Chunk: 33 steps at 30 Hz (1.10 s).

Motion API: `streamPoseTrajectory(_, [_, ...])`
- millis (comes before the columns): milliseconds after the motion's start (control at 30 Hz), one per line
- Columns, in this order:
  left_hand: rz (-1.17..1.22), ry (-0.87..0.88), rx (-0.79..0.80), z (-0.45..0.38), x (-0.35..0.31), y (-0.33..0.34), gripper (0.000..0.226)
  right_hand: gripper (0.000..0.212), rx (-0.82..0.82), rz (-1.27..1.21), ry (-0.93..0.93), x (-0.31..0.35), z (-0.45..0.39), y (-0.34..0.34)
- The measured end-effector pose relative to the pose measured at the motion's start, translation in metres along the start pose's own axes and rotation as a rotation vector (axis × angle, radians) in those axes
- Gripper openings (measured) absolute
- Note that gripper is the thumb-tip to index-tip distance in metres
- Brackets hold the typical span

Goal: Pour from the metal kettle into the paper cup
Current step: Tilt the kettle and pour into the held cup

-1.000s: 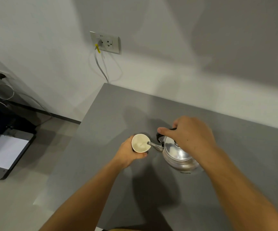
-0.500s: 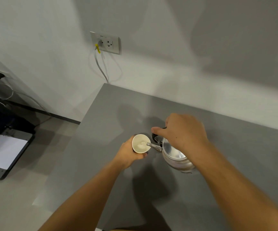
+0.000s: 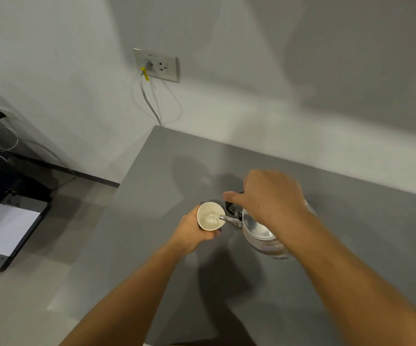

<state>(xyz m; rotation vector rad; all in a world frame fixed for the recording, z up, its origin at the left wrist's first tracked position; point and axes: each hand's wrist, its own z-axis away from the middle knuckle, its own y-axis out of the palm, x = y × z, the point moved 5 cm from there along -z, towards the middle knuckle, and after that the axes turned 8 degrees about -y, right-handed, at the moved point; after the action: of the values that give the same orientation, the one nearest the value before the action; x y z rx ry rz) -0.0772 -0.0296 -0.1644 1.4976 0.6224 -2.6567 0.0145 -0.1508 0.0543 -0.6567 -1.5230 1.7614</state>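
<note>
tilted metal kettle (image 3: 259,232), spout over paper cup (image 3: 210,216)

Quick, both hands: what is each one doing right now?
Left hand: closed around the paper cup.
Right hand: closed on the metal kettle handle.

From my remote seat, the only lettering I can find is a short printed mark along the top edge of the wall socket plate (image 3: 156,65), above its two outlets. It is a handful of small grey characters, too faint and blurred for me to read with any confidence. The metal kettle (image 3: 259,232), the paper cup (image 3: 210,216) and the sheet of paper in the printer (image 3: 4,229) on the floor at the left show me no readable text, brand or number.
</note>
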Motion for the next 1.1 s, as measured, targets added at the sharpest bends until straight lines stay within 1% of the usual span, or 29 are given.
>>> streamPoseTrajectory(200, [-0.007, -0.001, -0.010, -0.003, 0.003, 0.000, 0.070, 0.059, -0.019, 0.019, -0.001, 0.001, -0.003, 0.002])
streamPoseTrajectory(733, [0.012, 0.000, 0.009, -0.004, 0.004, 0.001, 0.068, 0.050, 0.015, 0.051, 0.024, 0.006, -0.007, 0.001])
streamPoseTrajectory(1100, [0.006, 0.021, 0.014, -0.004, 0.002, 0.001, 0.066, 0.051, 0.009, 0.054, 0.007, 0.011, -0.007, 0.001])
